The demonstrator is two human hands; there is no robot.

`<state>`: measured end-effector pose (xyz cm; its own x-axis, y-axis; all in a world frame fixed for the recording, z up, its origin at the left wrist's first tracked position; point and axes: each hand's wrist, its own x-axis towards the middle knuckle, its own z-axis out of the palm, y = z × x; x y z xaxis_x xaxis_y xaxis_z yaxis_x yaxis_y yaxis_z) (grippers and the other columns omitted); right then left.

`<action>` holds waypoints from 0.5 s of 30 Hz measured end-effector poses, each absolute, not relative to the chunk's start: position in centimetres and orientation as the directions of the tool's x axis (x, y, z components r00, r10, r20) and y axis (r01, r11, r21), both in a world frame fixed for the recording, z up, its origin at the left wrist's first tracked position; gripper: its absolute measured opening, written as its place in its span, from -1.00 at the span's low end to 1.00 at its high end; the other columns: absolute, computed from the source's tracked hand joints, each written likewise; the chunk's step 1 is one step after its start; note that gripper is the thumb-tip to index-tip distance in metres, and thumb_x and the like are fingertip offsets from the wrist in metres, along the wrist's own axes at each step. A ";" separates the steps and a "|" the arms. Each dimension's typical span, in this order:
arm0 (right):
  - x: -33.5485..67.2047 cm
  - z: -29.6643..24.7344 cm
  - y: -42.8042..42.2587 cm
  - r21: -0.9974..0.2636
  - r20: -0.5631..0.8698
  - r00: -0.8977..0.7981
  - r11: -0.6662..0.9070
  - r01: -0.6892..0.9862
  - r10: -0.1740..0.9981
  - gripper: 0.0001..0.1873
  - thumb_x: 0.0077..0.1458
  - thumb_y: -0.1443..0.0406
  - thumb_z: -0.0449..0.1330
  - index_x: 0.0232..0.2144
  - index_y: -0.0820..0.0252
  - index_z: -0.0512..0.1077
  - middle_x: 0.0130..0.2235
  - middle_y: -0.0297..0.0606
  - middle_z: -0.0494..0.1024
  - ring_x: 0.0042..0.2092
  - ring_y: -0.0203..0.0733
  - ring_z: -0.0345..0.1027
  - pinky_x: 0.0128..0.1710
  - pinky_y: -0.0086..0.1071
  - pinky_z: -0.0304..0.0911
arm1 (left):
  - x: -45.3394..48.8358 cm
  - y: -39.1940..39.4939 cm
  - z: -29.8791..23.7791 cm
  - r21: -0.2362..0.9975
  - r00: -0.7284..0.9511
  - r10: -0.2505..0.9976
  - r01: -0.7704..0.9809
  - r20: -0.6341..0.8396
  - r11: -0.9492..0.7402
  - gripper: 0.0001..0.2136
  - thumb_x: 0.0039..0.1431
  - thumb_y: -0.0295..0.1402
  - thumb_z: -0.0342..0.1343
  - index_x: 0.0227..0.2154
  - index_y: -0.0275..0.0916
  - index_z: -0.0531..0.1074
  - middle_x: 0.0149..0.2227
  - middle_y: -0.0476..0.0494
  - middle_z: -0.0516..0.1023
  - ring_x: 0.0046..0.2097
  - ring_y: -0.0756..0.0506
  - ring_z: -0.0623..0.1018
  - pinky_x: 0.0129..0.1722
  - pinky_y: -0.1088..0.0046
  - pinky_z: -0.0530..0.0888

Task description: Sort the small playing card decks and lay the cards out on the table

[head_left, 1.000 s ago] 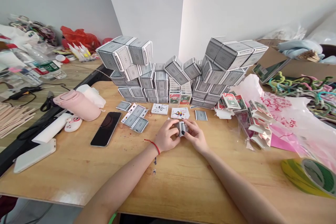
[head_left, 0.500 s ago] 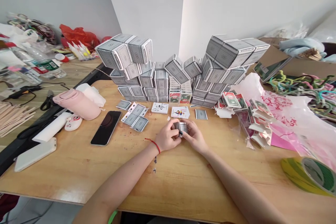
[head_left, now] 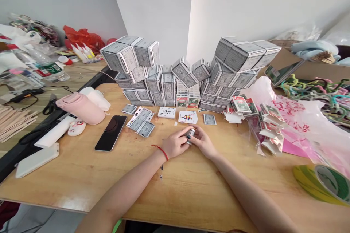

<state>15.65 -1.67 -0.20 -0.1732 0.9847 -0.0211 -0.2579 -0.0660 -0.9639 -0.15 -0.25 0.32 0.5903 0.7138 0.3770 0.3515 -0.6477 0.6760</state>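
My left hand (head_left: pixel 173 145) and my right hand (head_left: pixel 202 143) meet at the middle of the wooden table (head_left: pixel 175 189), both closed around a small deck of playing cards (head_left: pixel 191 133) held low over the tabletop. A red string circles my left wrist. Just beyond the hands lie loose cards: a joker card (head_left: pixel 187 117), a white face-up card (head_left: pixel 166 112), a face-down card (head_left: pixel 209 119) and a small fan of cards (head_left: pixel 141 120). Behind them rises a wall of stacked grey-patterned card boxes (head_left: pixel 188 72).
A black phone (head_left: pixel 111 133), a pink bottle (head_left: pixel 81 107), a white power bank (head_left: pixel 37 160) and a white roll lie at the left. Flattened card cartons (head_left: pixel 266 125) and a pink plastic bag (head_left: pixel 306 123) are at the right, a green tape roll (head_left: pixel 322 184) at the near right.
Both hands have lowered the deck a little toward the table and closed more tightly round it, so less of it shows. Nothing else has moved.
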 end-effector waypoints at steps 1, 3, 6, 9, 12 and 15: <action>15.6 -0.2 -1.7 -0.963 -0.024 -0.153 -0.063 -0.261 0.988 -0.46 -0.15 0.23 0.26 -0.07 0.10 0.25 -0.18 -0.24 0.44 -0.18 -0.17 0.34 -0.18 -0.30 0.27 | -0.2 -0.3 0.4 0.673 0.599 0.703 0.341 0.382 -0.656 -0.88 0.02 -0.47 -0.04 -0.52 -0.24 0.38 0.13 -0.17 0.20 0.00 -0.14 0.38 -0.02 0.30 0.33; 15.7 -0.2 -1.7 -0.966 -0.025 -0.115 -0.053 -0.251 0.993 -0.43 -0.18 0.23 0.28 -0.07 0.09 0.24 -0.19 -0.25 0.44 -0.21 -0.18 0.35 -0.20 -0.30 0.29 | -0.3 -0.4 0.8 0.678 0.626 0.671 0.293 0.397 -0.674 -0.88 0.00 -0.48 -0.04 -0.56 -0.25 0.35 0.14 -0.18 0.16 0.01 -0.13 0.37 -0.03 0.31 0.33; 15.9 -0.4 -1.7 -0.972 -0.020 -0.085 -0.039 -0.232 0.996 -0.36 -0.20 0.23 0.30 -0.03 0.08 0.19 -0.15 -0.22 0.41 -0.20 -0.16 0.36 -0.20 -0.25 0.30 | -0.6 -0.3 1.3 0.717 0.654 0.642 0.212 0.401 -0.664 -0.91 -0.03 -0.48 -0.02 -0.58 -0.28 0.33 0.17 -0.21 0.10 0.00 -0.16 0.37 -0.03 0.29 0.33; 16.1 -0.7 -1.7 -0.985 0.051 -0.025 0.046 -0.165 0.998 -0.31 -0.21 0.23 0.31 -0.01 0.05 0.13 -0.09 -0.18 0.37 -0.14 -0.11 0.34 -0.16 -0.18 0.29 | -0.9 0.1 1.5 0.794 0.607 0.698 0.174 0.379 -0.582 -0.91 -0.01 -0.42 -0.01 -0.56 -0.30 0.32 0.13 -0.27 0.13 -0.13 -0.12 0.43 -0.11 0.27 0.37; 16.0 -0.9 -1.8 -0.978 0.207 0.050 0.208 -0.002 0.977 -0.30 -0.21 0.26 0.31 0.00 0.04 0.12 -0.06 -0.16 0.33 -0.06 -0.09 0.28 -0.07 -0.14 0.22 | -0.9 0.6 1.2 0.918 0.484 0.841 0.165 0.242 -0.359 -0.81 0.07 -0.29 -0.06 -0.53 -0.31 0.29 -0.12 -0.25 0.37 -0.29 -0.05 0.46 -0.28 0.33 0.44; 15.7 -0.8 -2.2 -0.939 0.322 0.005 0.318 0.131 0.947 -0.33 -0.14 0.29 0.27 0.01 0.03 0.08 -0.01 -0.14 0.27 -0.01 -0.07 0.23 -0.07 -0.14 0.22 | -0.5 1.0 1.0 0.995 0.501 0.866 0.092 -0.008 -0.044 -0.76 0.10 -0.20 -0.07 -0.31 -0.29 0.27 -0.33 -0.13 0.42 -0.43 -0.01 0.46 -0.46 0.42 0.45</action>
<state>15.66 -2.24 -0.81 0.0053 0.9468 0.3217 0.1311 0.3183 -0.9389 -0.49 0.98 0.99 0.5006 0.8657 -0.0080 0.0917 -0.0438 0.9948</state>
